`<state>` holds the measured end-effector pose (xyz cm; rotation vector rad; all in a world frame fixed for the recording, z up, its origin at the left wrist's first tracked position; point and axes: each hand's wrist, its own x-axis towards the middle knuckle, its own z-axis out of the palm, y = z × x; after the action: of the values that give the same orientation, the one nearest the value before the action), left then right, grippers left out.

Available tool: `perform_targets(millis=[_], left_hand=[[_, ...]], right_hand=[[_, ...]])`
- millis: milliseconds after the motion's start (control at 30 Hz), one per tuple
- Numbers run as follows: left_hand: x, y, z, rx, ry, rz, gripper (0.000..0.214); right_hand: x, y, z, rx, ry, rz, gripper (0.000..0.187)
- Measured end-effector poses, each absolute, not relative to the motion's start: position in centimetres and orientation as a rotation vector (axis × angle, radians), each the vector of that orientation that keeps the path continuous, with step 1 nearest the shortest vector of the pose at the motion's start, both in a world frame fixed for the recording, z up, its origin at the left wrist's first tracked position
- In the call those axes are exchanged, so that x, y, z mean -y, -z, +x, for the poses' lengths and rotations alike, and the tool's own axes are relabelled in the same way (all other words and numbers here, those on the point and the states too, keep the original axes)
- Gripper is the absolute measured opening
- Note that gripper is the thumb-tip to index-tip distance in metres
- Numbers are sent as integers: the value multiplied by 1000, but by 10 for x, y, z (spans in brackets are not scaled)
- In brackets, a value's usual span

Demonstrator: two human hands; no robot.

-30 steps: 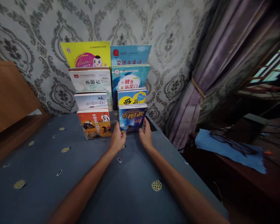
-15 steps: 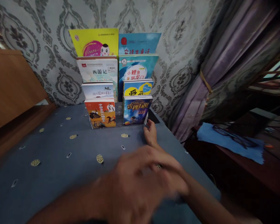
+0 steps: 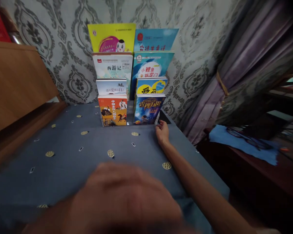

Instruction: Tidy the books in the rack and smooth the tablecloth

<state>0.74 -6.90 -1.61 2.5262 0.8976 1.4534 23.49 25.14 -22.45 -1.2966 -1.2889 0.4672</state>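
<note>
A tiered stand of children's books stands against the patterned wall at the far end of a blue tablecloth (image 3: 63, 156). The front row holds an orange book (image 3: 113, 111) on the left and a dark blue book (image 3: 147, 109) on the right. My right hand (image 3: 162, 131) rests on the cloth at the dark blue book's lower right corner, fingers curled loosely and touching it, gripping nothing. My left hand (image 3: 122, 198) is very close to the camera, a large blur at the bottom; its fingers cannot be made out.
Taller books rise behind: a yellow one (image 3: 112, 37), a light blue one (image 3: 155, 39). A wooden headboard (image 3: 17, 81) stands at left. At right hang purple curtains (image 3: 236, 65), with a dark side table bearing a blue cloth (image 3: 244, 144).
My left hand left the dark blue book and pulled back toward the camera, now blurred. My right hand slid down from the book's side to the cloth. The view shifted left.
</note>
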Motion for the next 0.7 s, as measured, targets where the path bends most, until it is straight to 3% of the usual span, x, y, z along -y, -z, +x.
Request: perform_targets(millis=[133, 400, 700], left_hand=[[0, 41, 7, -989, -1365, 2652, 37], [-102, 160, -80, -1774, -1127, 2083, 29], [-109, 172, -89, -1841, -1106, 2077, 28]], right_hand=[[-256, 223, 234, 1292, -467, -1302, 48], [-257, 219, 232, 1346, -488, -1326, 53], [-254, 215, 232, 1351, -500, -1349, 52]])
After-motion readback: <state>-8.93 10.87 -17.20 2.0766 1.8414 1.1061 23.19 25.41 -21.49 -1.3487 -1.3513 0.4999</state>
